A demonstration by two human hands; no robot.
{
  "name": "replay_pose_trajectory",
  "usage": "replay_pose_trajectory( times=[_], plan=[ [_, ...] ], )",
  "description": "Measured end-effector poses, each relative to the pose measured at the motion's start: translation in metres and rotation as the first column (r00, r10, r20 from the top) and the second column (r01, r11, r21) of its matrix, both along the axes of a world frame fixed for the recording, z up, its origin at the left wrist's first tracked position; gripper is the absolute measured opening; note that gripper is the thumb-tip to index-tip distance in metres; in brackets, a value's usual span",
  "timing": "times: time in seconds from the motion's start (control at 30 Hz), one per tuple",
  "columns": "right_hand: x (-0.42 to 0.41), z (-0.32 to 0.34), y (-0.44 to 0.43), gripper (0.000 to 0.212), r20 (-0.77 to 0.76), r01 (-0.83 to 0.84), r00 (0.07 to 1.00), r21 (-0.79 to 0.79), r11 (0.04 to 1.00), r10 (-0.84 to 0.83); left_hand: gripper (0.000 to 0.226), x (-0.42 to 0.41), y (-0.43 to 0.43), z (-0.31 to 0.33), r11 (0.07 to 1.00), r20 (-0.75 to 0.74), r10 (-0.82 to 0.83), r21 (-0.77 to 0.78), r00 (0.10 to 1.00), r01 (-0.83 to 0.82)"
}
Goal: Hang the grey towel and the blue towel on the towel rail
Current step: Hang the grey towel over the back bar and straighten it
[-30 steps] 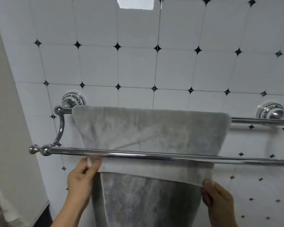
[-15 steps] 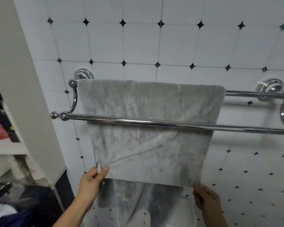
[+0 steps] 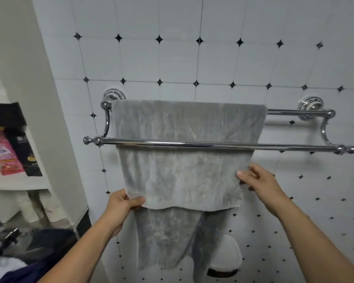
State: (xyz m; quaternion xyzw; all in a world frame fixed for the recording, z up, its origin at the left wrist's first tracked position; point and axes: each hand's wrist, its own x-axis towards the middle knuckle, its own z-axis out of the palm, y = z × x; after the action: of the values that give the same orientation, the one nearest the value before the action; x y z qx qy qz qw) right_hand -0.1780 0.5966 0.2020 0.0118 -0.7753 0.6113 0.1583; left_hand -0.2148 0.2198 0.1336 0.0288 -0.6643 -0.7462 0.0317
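Head | left hand [image 3: 123, 203] pinches grey towel [image 3: 182, 170] corner | right hand [image 3: 260, 178] pinches its edge

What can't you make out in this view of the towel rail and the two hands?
All in the head view:
- Back bar: mostly covered by the grey towel.
- Dark blue cloth: bottom left, blurred and cut by the edge; may or may not be the blue towel.
- White object: half hidden behind the towel.
- Pink pack: print blurred.
- Right hand: fingers partly behind the towel's edge.
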Motion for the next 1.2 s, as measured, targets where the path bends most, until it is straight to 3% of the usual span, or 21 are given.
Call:
replay_pose_trajectory(
  times=[0.23, 0.4, 0.53, 0.6, 0.7, 0.8, 0.83, 0.9, 0.93, 1.0, 1.03, 1.13, 1.2],
  plan=[
    [0.003, -0.01, -0.015, 0.006, 0.105, 0.1, 0.99, -0.005, 0.995, -0.099, 0.008, 0.009, -0.018, -0.023, 0.991, 0.068, -0.051, -0.123, 0.996, 0.06],
    [0.033, -0.063, -0.012, 0.009, 0.27, 0.148, 0.947, 0.104, 0.983, -0.171, 0.046, 0.028, -0.035, -0.049, 0.957, 0.191, -0.086, -0.257, 0.978, 0.135],
    [0.048, -0.08, -0.021, 0.029, 0.454, 0.019, 0.885, 0.194, 0.981, -0.107, 0.02, 0.041, -0.044, -0.058, 0.884, 0.327, -0.096, -0.407, 0.94, 0.232],
    [0.049, -0.062, -0.022, 0.035, 0.487, -0.05, 0.866, 0.317, 0.947, -0.117, 0.02, 0.04, -0.043, -0.043, 0.837, 0.361, -0.133, -0.458, 0.923, 0.3],
    [0.055, 0.002, -0.013, 0.047, 0.438, -0.057, 0.87, 0.544, 0.837, -0.226, 0.031, 0.031, -0.044, 0.001, 0.744, 0.364, -0.138, -0.576, 0.921, 0.339],
    [0.069, 0.078, -0.007, 0.052, 0.183, 0.055, 0.967, 0.524, 0.85, -0.175, 0.018, 0.034, -0.056, 0.071, 0.61, 0.336, -0.151, -0.708, 0.93, 0.355],
    [0.072, 0.101, -0.006, 0.047, 0.043, 0.154, 0.979, 0.497, 0.854, -0.201, 0.017, 0.037, -0.059, 0.098, 0.627, 0.275, -0.189, -0.705, 0.943, 0.332],
    [0.066, 0.139, -0.003, 0.036, -0.169, 0.374, 0.928, 0.437, 0.818, -0.333, 0.017, 0.04, -0.062, 0.153, 0.777, -0.033, -0.161, -0.621, 0.986, 0.106],
    [0.057, 0.153, -0.003, 0.037, -0.197, 0.433, 0.902, 0.425, 0.795, -0.385, 0.016, 0.039, -0.059, 0.179, 0.862, -0.219, -0.054, -0.502, 0.974, -0.065],
    [0.036, 0.17, -0.006, 0.04, -0.124, 0.398, 0.915, 0.42, 0.816, -0.383, 0.013, 0.027, -0.046, 0.217, 0.911, -0.421, 0.188, -0.262, 0.887, -0.318],
    [0.027, 0.172, -0.011, 0.039, -0.056, 0.338, 0.938, 0.367, 0.867, -0.342, 0.011, 0.017, -0.038, 0.228, 0.9, -0.428, 0.232, -0.246, 0.873, -0.359],
    [0.011, 0.168, -0.023, 0.023, 0.04, 0.245, 0.966, 0.163, 0.956, -0.255, 0.018, -0.006, -0.016, 0.237, 0.862, -0.288, 0.173, -0.418, 0.942, -0.286],
    [0.006, 0.164, -0.02, 0.018, 0.016, 0.264, 0.964, 0.104, 0.959, -0.267, 0.024, -0.011, -0.008, 0.239, 0.907, -0.2, 0.179, -0.345, 0.963, -0.24]
  ],
)
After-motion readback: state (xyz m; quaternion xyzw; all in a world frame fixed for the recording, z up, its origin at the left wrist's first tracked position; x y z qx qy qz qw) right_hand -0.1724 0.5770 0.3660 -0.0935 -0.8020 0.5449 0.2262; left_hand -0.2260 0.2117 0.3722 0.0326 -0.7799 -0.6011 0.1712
